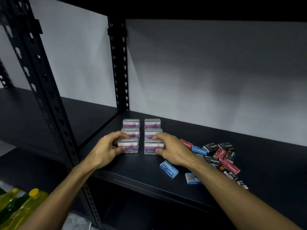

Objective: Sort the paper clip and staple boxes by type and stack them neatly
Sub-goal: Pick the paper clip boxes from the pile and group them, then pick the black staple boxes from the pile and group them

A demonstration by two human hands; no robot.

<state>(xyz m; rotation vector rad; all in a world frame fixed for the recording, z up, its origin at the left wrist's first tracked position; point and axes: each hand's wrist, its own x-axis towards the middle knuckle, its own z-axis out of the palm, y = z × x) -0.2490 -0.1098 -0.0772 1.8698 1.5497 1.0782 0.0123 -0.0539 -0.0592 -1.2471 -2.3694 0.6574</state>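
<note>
A: Black metal everywhere in the head view: a matte black shelf board carried on black slotted steel uprights, with a plain pale grey wall behind and another dark board overhead.

B: Where are the task's things?

A: Six clear plastic paper clip boxes with purple and white labels stand on the board in two columns of three, running from the front toward the wall, with a narrow gap between the columns. To their right, near the front edge, lies a loose heap of small cardboard staple boxes in red, blue and black. One blue staple box lies apart from the heap, tilted, just right of the paper clip boxes.

B: And the hands?

A: The left hand is curled around the nearest box of the left column, thumb on its side and fingers over its top. The right hand grips the nearest box of the right column the same way; its forearm crosses over part of the staple heap.

B: Anything else in the room?

A: At lower left, below the shelf, stand yellow-capped bottles of yellow liquid. The neighbouring bay to the left has a dark board too.
</note>
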